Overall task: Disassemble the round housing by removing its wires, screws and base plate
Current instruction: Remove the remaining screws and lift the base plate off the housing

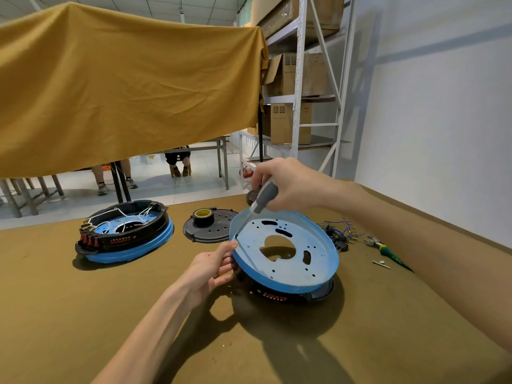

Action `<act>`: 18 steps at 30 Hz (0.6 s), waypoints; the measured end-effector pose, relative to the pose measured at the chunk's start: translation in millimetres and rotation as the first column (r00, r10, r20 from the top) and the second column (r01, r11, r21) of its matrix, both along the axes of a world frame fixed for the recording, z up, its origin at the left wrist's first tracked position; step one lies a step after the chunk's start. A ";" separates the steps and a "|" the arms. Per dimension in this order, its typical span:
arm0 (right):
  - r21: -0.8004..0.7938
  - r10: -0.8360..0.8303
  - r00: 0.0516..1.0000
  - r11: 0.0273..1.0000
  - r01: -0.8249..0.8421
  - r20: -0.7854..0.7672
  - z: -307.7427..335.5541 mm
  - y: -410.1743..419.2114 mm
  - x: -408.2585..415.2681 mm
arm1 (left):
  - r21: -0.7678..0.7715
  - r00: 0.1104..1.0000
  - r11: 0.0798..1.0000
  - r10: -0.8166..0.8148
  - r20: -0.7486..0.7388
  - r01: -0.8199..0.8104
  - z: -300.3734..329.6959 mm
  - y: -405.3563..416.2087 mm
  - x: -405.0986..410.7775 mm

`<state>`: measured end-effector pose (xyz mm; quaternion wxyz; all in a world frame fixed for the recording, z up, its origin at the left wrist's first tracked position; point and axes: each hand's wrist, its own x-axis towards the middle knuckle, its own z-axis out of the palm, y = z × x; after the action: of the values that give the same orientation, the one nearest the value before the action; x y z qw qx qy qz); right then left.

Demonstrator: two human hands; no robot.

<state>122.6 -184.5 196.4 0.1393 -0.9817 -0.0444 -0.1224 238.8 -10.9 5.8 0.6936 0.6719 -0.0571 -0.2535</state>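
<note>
On a mustard cloth tabletop (pixel 83 314), my right hand (pixel 291 187) grips a grey screwdriver (pixel 264 196) slanting down-left to the near-left rim of the tilted, perforated blue base plate (pixel 288 250), seated in the black housing (pixel 318 293), where my left hand (pixel 213 270) pinches that rim.

A roll of dark tape (pixel 203 216) sits on a black round cover (pixel 210 228), beyond the left hand (pixel 212 268) on the brown counter (pixel 83 314). Farther left of that hand rests a second round unit (pixel 124 232) with white wiring inside. A green-handled tool (pixel 393 256) lies behind the right forearm. A mustard cloth (pixel 124 79) hangs beyond the counter, and metal shelving (pixel 300 79) holds cardboard boxes (pixel 291 123).
</note>
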 end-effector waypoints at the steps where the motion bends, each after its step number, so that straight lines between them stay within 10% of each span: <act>1: 0.022 0.019 1.000 1.000 -0.018 -0.024 -1.3 0.1 -0.6 | -0.001 1.000 1.000 -0.001 -0.006 0.001 -0.3 0.2 0.4; 6: -0.153 -0.151 0.976 0.972 0.176 0.159 -9.6 2.1 4.6 | -0.005 1.000 1.000 -0.010 0.003 0.010 -1.8 1.3 1.3; 12: 0.025 0.085 0.996 0.996 -0.086 0.031 -4.4 5.9 1.1 | 0.003 1.000 1.000 -0.018 -0.006 0.018 -2.6 1.4 0.2; 18: -0.210 -0.110 0.974 0.966 0.151 0.196 -7.7 12.3 18.8 | 0.030 0.992 0.993 -0.116 -0.051 0.118 -4.4 6.7 -1.1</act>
<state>141.4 -172.2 188.7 0.0151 -0.9764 -0.0056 -0.2152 237.6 -4.2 1.4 0.6676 0.6722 -0.0753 -0.3111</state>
